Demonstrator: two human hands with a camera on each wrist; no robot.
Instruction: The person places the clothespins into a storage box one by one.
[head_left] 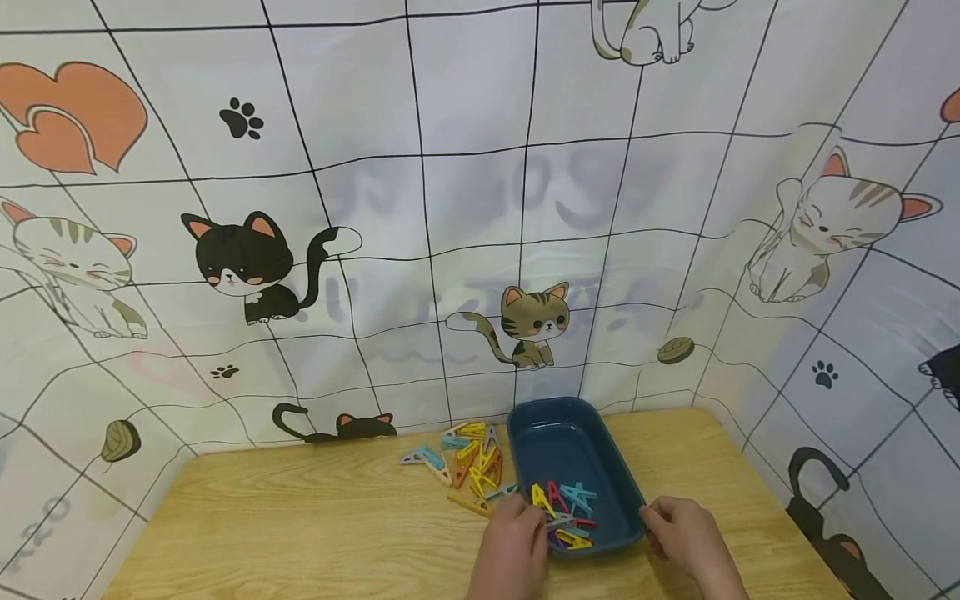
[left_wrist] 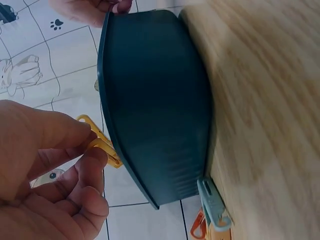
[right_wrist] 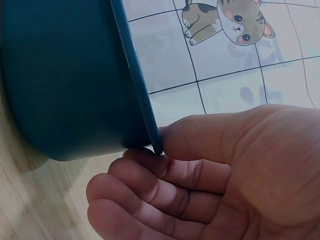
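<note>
A dark blue rectangular tray [head_left: 570,442] stands on the wooden table, with several colored clothespins [head_left: 577,496] in its near end. My left hand [head_left: 513,542] is at the tray's left rim. Between its thumb and fingers it pinches a yellow clothespin [left_wrist: 104,145], which overlaps the rim in the left wrist view. At the near right corner, my right hand [head_left: 686,533] grips the tray's rim, thumb [right_wrist: 195,137] on one side and curled fingers underneath. More clothespins [head_left: 480,462], yellow, orange, blue and grey, lie in a loose pile left of the tray.
The wooden table [head_left: 322,508] extends to the left and right of the tray. A white cloth [head_left: 480,200] with a black grid and cartoon cats hangs behind it and along both sides. One teal clothespin [left_wrist: 214,202] lies close against the tray's outer wall.
</note>
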